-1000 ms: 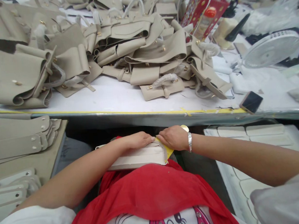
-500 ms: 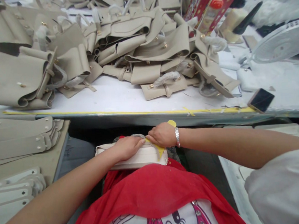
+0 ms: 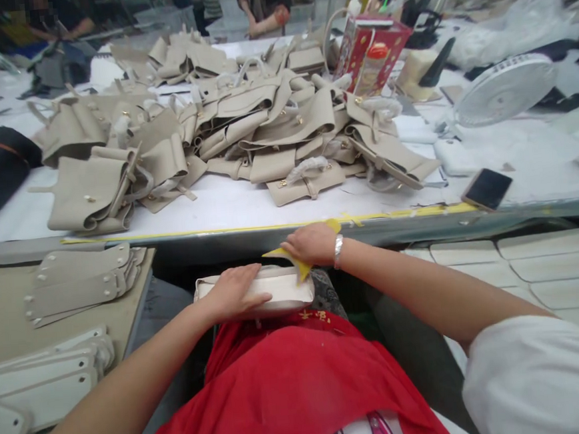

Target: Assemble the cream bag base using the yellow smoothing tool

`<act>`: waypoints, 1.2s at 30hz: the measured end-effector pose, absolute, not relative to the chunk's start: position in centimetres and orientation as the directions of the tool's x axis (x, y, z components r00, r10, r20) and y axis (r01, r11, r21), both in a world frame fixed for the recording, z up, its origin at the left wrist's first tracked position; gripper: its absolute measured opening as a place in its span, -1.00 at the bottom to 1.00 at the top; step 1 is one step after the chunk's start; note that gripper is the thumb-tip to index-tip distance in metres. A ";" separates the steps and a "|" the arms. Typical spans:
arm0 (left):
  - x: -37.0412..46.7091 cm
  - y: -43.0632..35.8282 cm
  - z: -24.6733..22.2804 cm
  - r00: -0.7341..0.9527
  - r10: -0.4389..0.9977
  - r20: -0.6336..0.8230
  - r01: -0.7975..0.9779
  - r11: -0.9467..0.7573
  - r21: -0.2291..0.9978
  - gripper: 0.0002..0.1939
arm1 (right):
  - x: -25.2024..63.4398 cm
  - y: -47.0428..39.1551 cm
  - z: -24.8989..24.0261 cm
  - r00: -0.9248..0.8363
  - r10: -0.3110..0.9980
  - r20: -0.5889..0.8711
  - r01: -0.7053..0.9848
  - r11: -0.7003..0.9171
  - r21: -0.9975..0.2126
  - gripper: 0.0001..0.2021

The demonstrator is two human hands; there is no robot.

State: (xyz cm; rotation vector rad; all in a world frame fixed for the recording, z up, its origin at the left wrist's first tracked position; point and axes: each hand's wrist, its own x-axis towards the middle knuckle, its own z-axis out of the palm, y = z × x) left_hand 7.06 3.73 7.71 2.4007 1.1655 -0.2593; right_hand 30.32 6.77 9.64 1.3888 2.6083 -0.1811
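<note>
A cream, box-shaped leather piece (image 3: 282,290) rests on my lap above the red apron. My left hand (image 3: 238,290) lies on its left part, with the fingers spread and the thumb apart. Over its right end, my right hand (image 3: 312,244) is closed around a yellow, pointed tool (image 3: 301,268). The tool's rounded end sticks out behind the hand, and its pointed blade hangs at the piece's right edge. The right fingertips are partly hidden.
Beige leather bag parts (image 3: 286,120) are heaped on the white table (image 3: 209,218). A phone (image 3: 488,188) lies near its edge, with a fan (image 3: 505,90) behind. Strap pieces (image 3: 81,277) lie at left, cream panels (image 3: 549,267) at right. People stand beyond the table.
My right hand and the yellow tool have lifted off the piece, away from my left hand, whose fingers have spread. The view has tilted up, showing more of the far side.
</note>
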 end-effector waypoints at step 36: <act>10.6 1.0 4.6 0.826 0.548 0.130 0.493 -0.815 0.305 -0.04 | 25.6 -4.7 6.5 0.198 0.955 -0.220 0.976 -0.170 0.140 -0.52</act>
